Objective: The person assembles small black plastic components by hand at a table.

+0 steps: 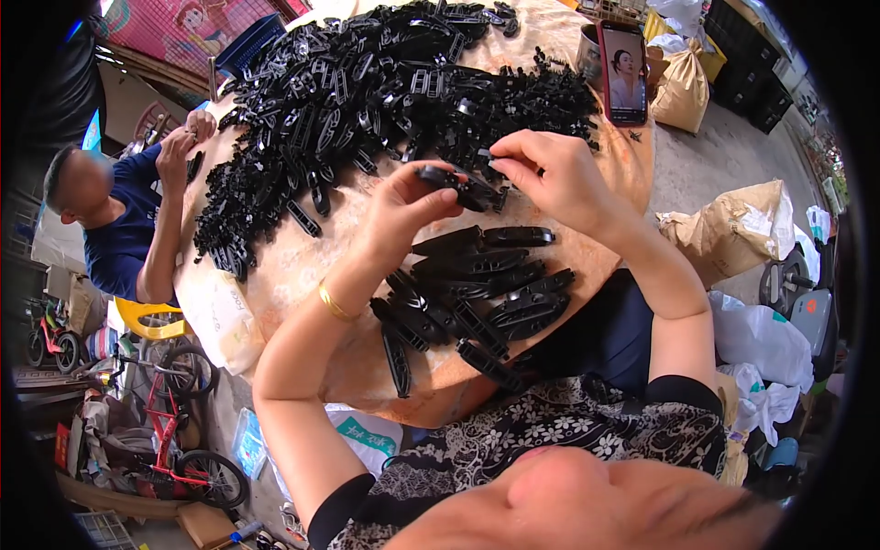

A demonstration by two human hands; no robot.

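My left hand (403,209) is closed around one end of a long black plastic part (472,191), thumb on top, held above the table. Thumb and forefinger of my right hand (559,179) are pinched together just beyond the part's right end; anything between them is too small to make out. Under and in front of my hands lies a group of similar long black plastic pieces (490,266). Beyond them spreads a big heap of loose black plastic parts (339,105), with many tiny black pieces (555,101) on its right side.
A patterned cloth covers the table (284,312). At the far right edge a phone (624,78) leans against a metal cup (588,50). Another person (124,215) works at the left edge. Paper sacks (733,234) and bicycles (170,422) stand around the table.
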